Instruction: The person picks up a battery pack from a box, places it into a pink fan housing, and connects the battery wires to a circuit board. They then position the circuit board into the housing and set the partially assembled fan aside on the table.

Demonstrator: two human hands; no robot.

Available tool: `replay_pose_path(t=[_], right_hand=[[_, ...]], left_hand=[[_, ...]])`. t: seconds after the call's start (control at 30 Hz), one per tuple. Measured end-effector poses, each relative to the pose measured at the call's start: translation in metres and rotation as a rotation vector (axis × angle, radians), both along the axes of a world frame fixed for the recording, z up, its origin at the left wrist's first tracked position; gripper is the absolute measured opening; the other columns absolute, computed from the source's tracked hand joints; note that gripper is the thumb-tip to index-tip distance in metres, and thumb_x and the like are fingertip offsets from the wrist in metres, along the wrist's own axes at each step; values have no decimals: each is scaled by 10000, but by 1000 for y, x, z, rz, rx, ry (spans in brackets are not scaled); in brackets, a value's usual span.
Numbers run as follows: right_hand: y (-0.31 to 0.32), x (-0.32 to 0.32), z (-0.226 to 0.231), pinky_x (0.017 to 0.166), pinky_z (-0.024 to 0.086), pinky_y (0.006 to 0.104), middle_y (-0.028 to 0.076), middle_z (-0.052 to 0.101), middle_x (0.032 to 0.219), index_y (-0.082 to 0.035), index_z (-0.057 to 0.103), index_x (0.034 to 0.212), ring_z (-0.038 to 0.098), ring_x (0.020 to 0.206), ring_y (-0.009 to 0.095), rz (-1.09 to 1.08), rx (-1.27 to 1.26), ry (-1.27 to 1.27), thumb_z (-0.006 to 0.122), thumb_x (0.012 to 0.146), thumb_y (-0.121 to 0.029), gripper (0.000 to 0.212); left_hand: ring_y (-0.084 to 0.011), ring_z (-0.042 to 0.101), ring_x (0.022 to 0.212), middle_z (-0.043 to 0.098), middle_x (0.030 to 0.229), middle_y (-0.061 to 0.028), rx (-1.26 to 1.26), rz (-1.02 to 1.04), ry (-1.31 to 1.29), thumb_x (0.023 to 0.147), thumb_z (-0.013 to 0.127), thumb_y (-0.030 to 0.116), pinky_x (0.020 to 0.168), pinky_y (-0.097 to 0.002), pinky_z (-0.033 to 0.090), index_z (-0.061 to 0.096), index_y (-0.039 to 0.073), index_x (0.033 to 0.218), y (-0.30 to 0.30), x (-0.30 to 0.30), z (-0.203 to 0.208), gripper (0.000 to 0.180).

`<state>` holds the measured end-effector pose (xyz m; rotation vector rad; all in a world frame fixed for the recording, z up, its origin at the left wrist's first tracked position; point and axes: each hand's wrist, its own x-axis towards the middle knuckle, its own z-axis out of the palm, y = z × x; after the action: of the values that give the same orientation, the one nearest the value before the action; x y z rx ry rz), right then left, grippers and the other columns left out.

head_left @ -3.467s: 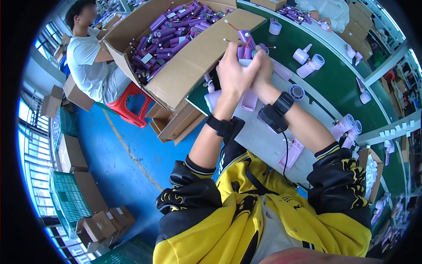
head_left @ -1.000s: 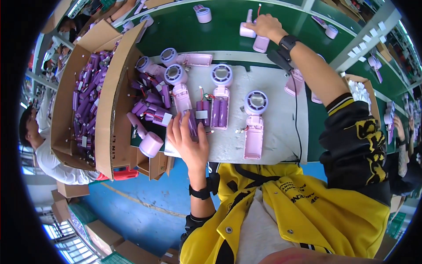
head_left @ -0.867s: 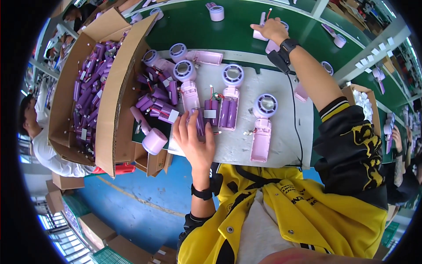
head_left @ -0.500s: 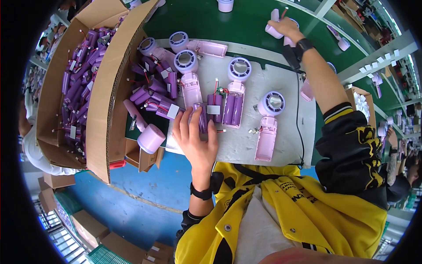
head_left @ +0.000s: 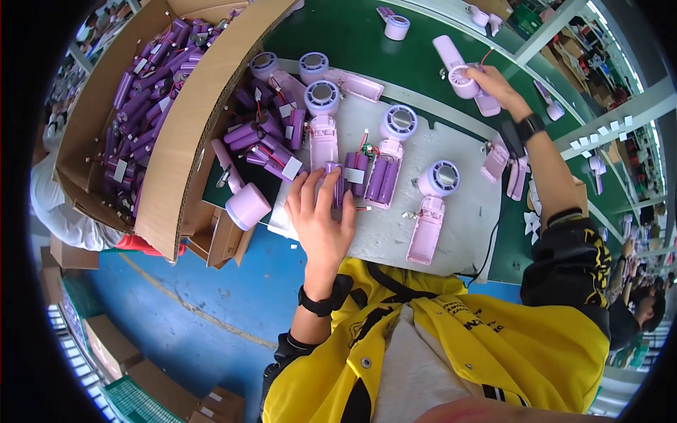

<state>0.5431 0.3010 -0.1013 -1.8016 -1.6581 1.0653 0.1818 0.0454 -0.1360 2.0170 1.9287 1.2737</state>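
**Two-Handed Reach, As Seen Nearby**

Left hand [head_left: 319, 229]: fingers apart, thumb opposite, a purple battery pack [head_left: 339, 189] between; whether they press it, I cannot tell. Pack axis: pointing away from the person. Right hand [head_left: 499, 90]: fingers closed on the head of a lilac fan [head_left: 460, 86], which lies to their left, handle pointing away and leftward. Nearer hand to fan: right. Hidden: the pack's left flank, the right hand's lower fingers.

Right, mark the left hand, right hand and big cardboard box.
Left hand [head_left: 321, 227]: head view, on its back.
Right hand [head_left: 498, 86]: head view, on its back.
Big cardboard box [head_left: 195, 120]: head view, side flap.
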Motion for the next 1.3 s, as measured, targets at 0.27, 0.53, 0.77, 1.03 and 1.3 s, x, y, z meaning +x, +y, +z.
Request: replay_pose_path(t=[0.27, 0.53, 0.77, 1.03, 1.3], right_hand=[[-54, -72, 25, 907, 483, 331, 144, 664, 1083, 1, 669, 1136, 627, 974, 244, 643, 273, -269, 749, 724, -224, 476], [-57, -74, 18, 977, 441, 338, 147, 628, 1189, -19, 664, 1160, 580, 1079, 267, 796, 334, -345, 784, 677, -207, 532], [-46, -89, 30, 943, 450, 344, 148, 630, 1154, -5, 655, 1161, 583, 1028, 289, 827, 2, -169, 754, 698, -191, 508], [-46, -125, 45, 898, 467, 353, 175, 651, 1091, -6, 652, 1168, 588, 967, 294, 927, -36, -405, 709, 731, -233, 496], [-51, -110, 25, 868, 488, 341, 166, 668, 1089, -25, 645, 1202, 601, 904, 254, 938, 154, -284, 711, 811, -261, 461]], left_hand=[[-344, 509, 1191, 607, 1211, -113, 20, -3, 36, 798, 697, 141, 995, -475, 368, 635, 101, 1198, 0, -5, -6, 408], [-334, 546, 1160, 632, 1208, -133, 18, 16, -1, 804, 683, 122, 988, -453, 382, 624, 52, 1206, 0, -5, -7, 412], [-344, 562, 1135, 651, 1169, -146, 18, 20, -2, 800, 667, 90, 987, -450, 395, 628, 31, 1192, 0, -8, -3, 398], [-358, 563, 1126, 659, 1147, -158, 22, 19, 1, 796, 652, 69, 999, -458, 408, 626, 8, 1184, 1, -9, -3, 394], [-365, 563, 1121, 659, 1140, -164, 8, 41, -18, 798, 642, 60, 993, -461, 413, 624, 4, 1184, 1, -11, 0, 390]])
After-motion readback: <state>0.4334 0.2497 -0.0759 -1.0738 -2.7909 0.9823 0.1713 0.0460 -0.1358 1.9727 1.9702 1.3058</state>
